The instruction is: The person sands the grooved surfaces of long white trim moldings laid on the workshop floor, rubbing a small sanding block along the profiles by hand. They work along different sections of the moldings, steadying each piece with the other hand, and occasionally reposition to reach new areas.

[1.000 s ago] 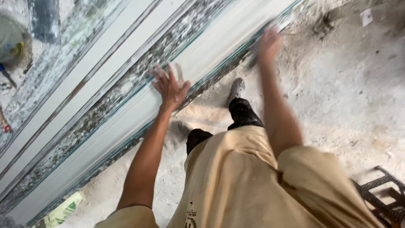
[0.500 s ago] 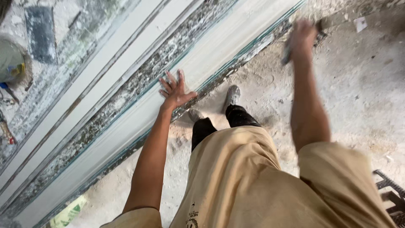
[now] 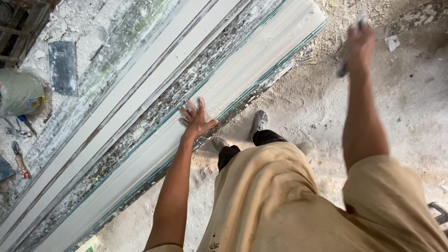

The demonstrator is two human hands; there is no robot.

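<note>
My left hand [image 3: 197, 119] lies flat with fingers spread on the near white moulded strip [image 3: 242, 79] of a long, weathered frame that runs diagonally across the view. My right hand [image 3: 359, 44] is raised off to the right, above the dusty floor, and grips a thin grey blade-like tool [image 3: 351, 44] that sticks out above and below the fist. The tool touches nothing. My beige shirt and dark trousers fill the lower middle, with one dusty shoe [image 3: 260, 120] beside the frame's edge.
A flaking, paint-chipped band [image 3: 154, 116] and more pale strips run parallel further left. A grey-green bucket [image 3: 18, 92], a dark flat slab [image 3: 62, 65] and small hand tools [image 3: 19, 158] lie at the far left. The sandy floor [image 3: 410, 107] is on the right.
My right hand has swung with the tool away from the frame's far end, out to the right over the floor. My left hand stays pressed on the white strip.
</note>
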